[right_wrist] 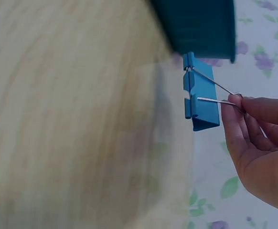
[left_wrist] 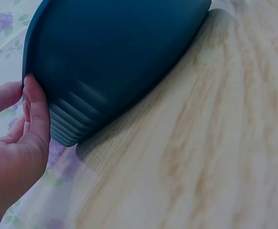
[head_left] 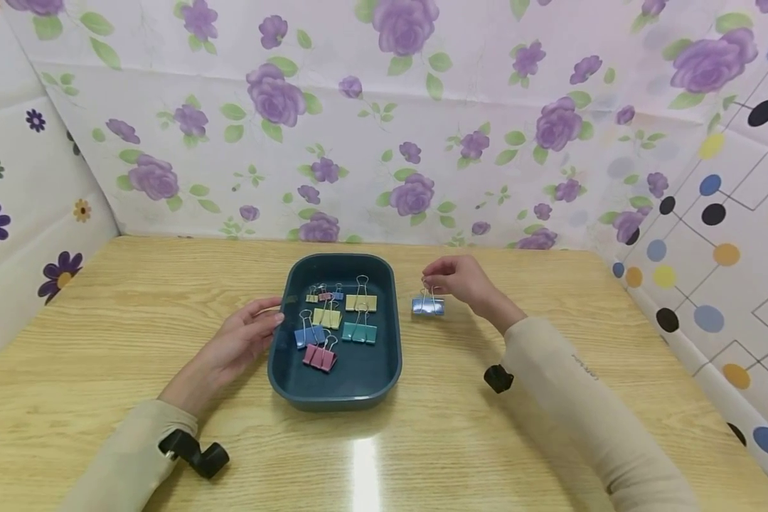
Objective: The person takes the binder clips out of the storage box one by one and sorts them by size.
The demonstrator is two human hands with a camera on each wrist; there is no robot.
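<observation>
My right hand (head_left: 466, 284) pinches a large blue binder clip (head_left: 428, 306) by its wire handles, right of the tray. The right wrist view shows the clip (right_wrist: 205, 95) hanging body-first from the fingertips. At the left rim of the dark teal tray (head_left: 333, 400), my left hand (head_left: 246, 338) grips the edge, its thumb over the rim and fingers against the outer wall (left_wrist: 115, 62). Inside lie a pink clip (head_left: 320, 358), a blue clip (head_left: 310, 336), a teal clip (head_left: 360, 333), two yellow clips (head_left: 361, 303) and three tiny clips (head_left: 324, 296).
Under everything is a wood-grain table (head_left: 185, 284). Behind it stands a flowered cloth backdrop (head_left: 358, 142), with a dotted panel (head_left: 723, 284) at the right. A black mount sits on each sleeve.
</observation>
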